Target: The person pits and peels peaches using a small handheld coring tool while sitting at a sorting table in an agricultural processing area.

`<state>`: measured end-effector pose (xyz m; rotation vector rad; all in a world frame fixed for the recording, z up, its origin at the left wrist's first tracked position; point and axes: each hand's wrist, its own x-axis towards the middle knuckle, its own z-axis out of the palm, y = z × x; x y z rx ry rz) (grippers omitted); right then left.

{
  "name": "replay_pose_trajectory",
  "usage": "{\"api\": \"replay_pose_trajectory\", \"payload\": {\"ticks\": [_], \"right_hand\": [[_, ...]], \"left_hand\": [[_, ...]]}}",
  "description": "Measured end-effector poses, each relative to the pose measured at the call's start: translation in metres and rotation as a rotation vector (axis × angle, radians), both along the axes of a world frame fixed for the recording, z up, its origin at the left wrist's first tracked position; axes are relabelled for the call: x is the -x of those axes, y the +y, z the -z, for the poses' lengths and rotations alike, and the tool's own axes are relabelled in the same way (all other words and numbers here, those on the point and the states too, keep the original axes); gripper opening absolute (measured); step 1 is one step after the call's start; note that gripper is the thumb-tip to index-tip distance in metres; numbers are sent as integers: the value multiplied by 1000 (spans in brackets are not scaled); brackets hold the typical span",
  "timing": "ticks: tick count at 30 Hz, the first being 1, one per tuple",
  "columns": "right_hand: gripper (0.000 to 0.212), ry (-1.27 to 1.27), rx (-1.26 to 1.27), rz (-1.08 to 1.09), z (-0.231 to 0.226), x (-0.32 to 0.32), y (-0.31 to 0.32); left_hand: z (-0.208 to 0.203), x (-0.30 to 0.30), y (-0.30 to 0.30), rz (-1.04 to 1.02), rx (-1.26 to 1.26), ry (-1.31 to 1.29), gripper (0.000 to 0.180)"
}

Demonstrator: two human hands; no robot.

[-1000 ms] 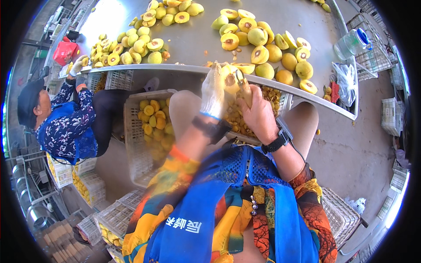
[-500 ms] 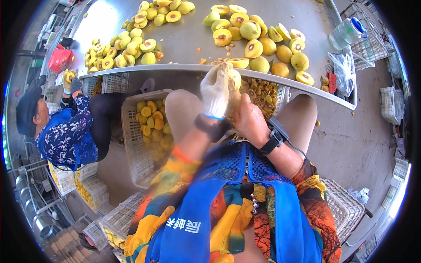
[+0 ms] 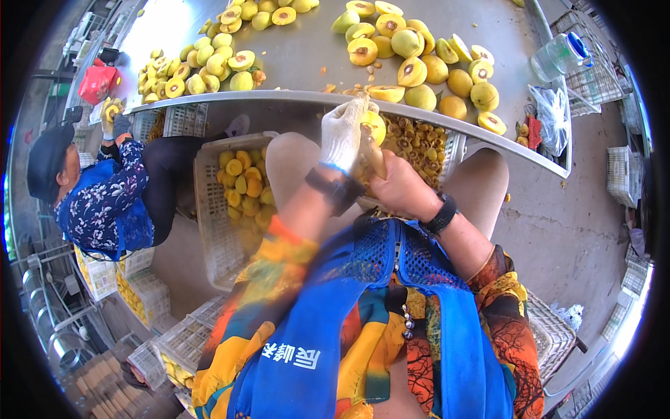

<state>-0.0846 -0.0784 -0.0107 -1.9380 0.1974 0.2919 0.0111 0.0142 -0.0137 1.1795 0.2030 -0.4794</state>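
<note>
Gripping round yellow fruit (white-gloved left fingers), slim tan handle (bare right fingers), kinda near grey metal worktop edge.

A yellow fruit, partly hidden by the gloved left hand, is near the tabletop edge. A tool with light-brown handle, in the right hand, points toward it.

Head-worn view (fisheye), facing down, close
</note>
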Motion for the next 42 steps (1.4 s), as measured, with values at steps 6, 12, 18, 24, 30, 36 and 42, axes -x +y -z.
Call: {"api": "replay_pose_trajectory", "payload": {"ticks": [6, 12, 18, 24, 30, 36, 42], "right_hand": [[15, 339, -475, -1, -29, 1, -2], [21, 429, -759, -33, -8, 5, -7], [21, 482, -907, -116, 7, 6, -11], [20, 444, -1207, -111, 12, 3, -8], [23, -349, 165, -173, 60, 11, -24], [32, -143, 653, -267, 90, 25, -30], [29, -80, 423, -57, 82, 27, -30]], "left_hand": [[-2, 10, -1, 9, -180, -298, 34], [-7, -1, 11, 222, 63, 115, 29], [1, 6, 12, 184, -242, -345, 29], [19, -9, 9, -136, 259, 237, 34], [33, -53, 137, -381, -160, -265, 31], [-18, -56, 106, -142, -1279, -1018, 28], [-6, -60, -46, 758, -1437, -965, 44]]}}
